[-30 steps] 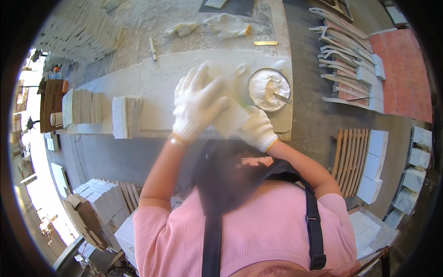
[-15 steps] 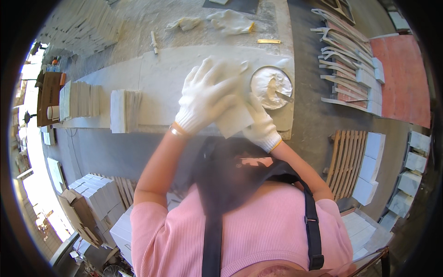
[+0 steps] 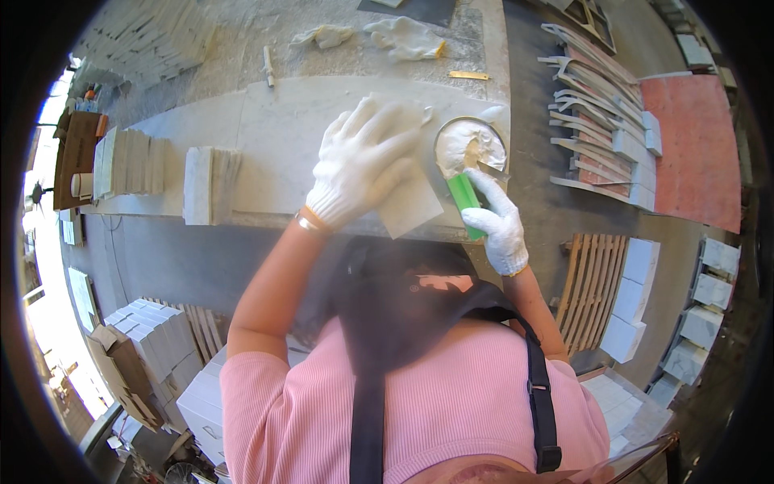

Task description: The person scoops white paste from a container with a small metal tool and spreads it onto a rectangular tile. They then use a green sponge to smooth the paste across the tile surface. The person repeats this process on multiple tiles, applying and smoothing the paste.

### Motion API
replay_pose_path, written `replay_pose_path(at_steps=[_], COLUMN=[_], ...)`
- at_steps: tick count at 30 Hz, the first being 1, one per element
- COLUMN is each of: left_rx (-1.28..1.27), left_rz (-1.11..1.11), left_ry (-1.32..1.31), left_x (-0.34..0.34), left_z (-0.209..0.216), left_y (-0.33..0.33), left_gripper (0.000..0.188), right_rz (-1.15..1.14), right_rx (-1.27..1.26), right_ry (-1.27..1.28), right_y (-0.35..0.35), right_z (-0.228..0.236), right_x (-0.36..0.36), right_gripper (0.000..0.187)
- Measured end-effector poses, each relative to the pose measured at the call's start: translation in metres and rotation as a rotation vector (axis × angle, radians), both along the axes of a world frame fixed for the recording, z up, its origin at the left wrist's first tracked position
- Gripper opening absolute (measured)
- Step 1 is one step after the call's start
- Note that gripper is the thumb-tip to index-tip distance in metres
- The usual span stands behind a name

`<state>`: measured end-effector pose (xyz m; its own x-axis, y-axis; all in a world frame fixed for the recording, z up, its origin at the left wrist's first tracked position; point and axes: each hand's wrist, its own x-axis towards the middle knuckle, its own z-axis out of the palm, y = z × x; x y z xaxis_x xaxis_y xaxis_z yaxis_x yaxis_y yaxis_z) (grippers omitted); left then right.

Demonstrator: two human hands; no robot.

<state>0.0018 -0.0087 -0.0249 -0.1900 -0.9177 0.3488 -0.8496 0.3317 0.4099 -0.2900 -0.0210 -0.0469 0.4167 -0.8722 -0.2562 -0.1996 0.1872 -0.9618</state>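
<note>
My left hand (image 3: 355, 165), in a white knit glove, lies with fingers stretched over a pale square tile (image 3: 413, 211) at the worktable's near edge. Part of the tile is hidden under it. My right hand (image 3: 501, 222), also gloved, grips a flat green scraper-like tool (image 3: 463, 198), its exact kind unclear. The tool's far end overlaps the near rim of a round tub of white paste (image 3: 463, 139). A dark, flat blade or stick (image 3: 493, 166) rests in the paste at the tub's right side.
On the table (image 3: 266, 173) stand upright stacks of tiles (image 3: 208, 185) at left. Farther back lie loose gloves (image 3: 403, 36), a small white stick (image 3: 268, 66) and a yellow strip (image 3: 468, 75). Curved pale pieces (image 3: 588, 129) and a wooden pallet (image 3: 592, 282) are at right.
My right hand has left the tile's right side, moved right and nearer to me, and now holds the green tool by the tub. My left hand stays over the tile.
</note>
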Motion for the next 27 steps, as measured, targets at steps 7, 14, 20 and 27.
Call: replay_pose_path(at_steps=[7,14,20,27], left_rx=[-0.025,-0.059,-0.067,-0.037], left_rz=[0.016,0.031,0.03,0.04], left_ry=[-0.004,0.023,0.03,0.023], left_x=[-0.003,-0.004,-0.005,-0.006], left_z=[-0.001,-0.002,-0.001,0.0], left_y=[-0.002,-0.001,-0.001,-0.001], left_gripper=[0.038,0.035,0.035,0.033], right_rz=[0.056,0.023,0.083,0.225], right_rx=[-0.166,-0.032,-0.282,-0.533], right_ry=[0.026,-0.132,0.045,-0.001], right_y=[-0.002,-0.003,-0.011,-0.007], right_z=[0.026,0.036,0.028,0.039], right_x=[0.049,0.044,0.062,0.04], right_gripper=[0.065,0.066,0.066,0.068])
